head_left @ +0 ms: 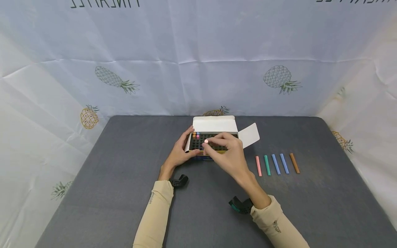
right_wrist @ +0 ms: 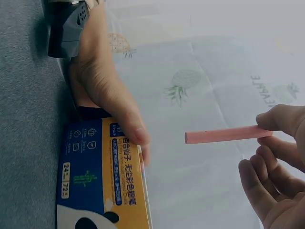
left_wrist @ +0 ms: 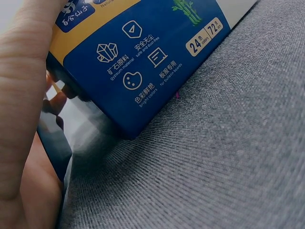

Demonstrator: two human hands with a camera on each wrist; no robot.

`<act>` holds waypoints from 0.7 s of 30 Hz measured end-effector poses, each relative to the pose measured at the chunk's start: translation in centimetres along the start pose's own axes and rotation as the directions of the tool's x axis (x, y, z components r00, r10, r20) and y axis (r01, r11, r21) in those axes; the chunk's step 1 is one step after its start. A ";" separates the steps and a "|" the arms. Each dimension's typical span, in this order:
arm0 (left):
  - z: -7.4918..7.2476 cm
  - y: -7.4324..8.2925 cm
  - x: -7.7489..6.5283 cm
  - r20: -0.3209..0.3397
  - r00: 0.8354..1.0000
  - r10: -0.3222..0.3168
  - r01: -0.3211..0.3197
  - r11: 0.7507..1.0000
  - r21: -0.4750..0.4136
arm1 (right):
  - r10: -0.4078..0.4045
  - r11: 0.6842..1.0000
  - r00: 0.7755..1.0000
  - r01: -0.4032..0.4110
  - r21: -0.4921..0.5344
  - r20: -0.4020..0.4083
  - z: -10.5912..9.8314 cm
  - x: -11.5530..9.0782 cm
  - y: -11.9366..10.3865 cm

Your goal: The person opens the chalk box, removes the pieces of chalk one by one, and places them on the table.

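Observation:
A chalk box (head_left: pixel 214 124) with a blue and yellow front stands at the middle of the table, its white lid raised and a side flap folded out. My left hand (head_left: pixel 180 148) grips the box's left end, thumb on the front edge. Over the box, my right hand (head_left: pixel 228 153) pinches a pink chalk stick (right_wrist: pixel 224 135) by one end between thumb and fingertips. In the right wrist view the stick points away from the fingers, apart from the box. Inside the box is a black grid of holes, with several coloured chalks (head_left: pixel 196 135) in its left corner.
Right of the box lies a spaced row on the dark grey table (head_left: pixel 124 172): a pink chalk (head_left: pixel 258 166), a green chalk (head_left: pixel 267 165), two blue chalks (head_left: pixel 276 164) and a brown chalk (head_left: pixel 295 163). A pineapple-print curtain (head_left: pixel 192 86) hangs behind the table.

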State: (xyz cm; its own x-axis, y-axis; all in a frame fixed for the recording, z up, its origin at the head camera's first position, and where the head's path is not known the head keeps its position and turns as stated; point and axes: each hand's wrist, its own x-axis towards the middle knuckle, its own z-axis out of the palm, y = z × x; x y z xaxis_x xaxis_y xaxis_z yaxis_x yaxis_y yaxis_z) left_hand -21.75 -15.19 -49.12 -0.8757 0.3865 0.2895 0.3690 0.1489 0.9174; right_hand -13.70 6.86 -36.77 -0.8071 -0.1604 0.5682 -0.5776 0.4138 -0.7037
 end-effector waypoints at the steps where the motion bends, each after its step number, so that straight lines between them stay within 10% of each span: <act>1: 0.0 0.0 0.0 -0.003 1.000 -0.003 0.003 1.000 0.000 | -0.002 1.000 1.000 0.002 -0.009 0.000 -0.2 -0.2 0.0; 21: 0.2 1.6 -0.1 -0.013 0.999 -0.037 0.037 0.999 0.014 | -0.004 0.998 1.000 0.003 -0.071 -0.008 -3.8 -3.3 0.9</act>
State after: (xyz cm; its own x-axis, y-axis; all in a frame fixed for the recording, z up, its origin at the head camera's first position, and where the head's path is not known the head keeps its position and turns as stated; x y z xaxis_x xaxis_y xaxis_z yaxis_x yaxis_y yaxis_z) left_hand -20.99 -14.78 -47.70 -0.8927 0.3689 0.2589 0.3406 0.1761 0.9236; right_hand -11.11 11.18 -37.62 -0.8040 -0.1543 0.5743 -0.5700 0.4755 -0.6701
